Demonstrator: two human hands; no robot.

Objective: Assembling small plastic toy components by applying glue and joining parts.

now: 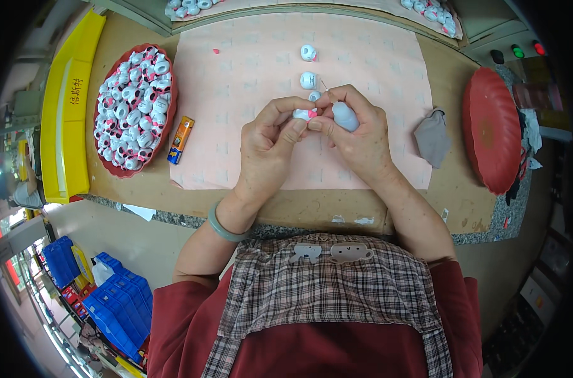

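My left hand (270, 142) pinches a small white and pink toy part (304, 114) between thumb and fingers over a pink mat (236, 113). My right hand (355, 132) grips a small pale squeeze bottle (345, 116) whose thin needle tip (324, 84) points up and away near the part. Three more white parts lie in a line on the mat beyond my hands: one at the far end (308, 52), one in the middle (308, 80) and one right at my fingertips (315, 96).
A red tray (166, 120) heaped with several white and pink parts sits left. An orange and blue small box (181, 139) lies beside it. A yellow bin (66, 107) stands far left, a red lid (491, 129) and a grey cloth (432, 137) right.
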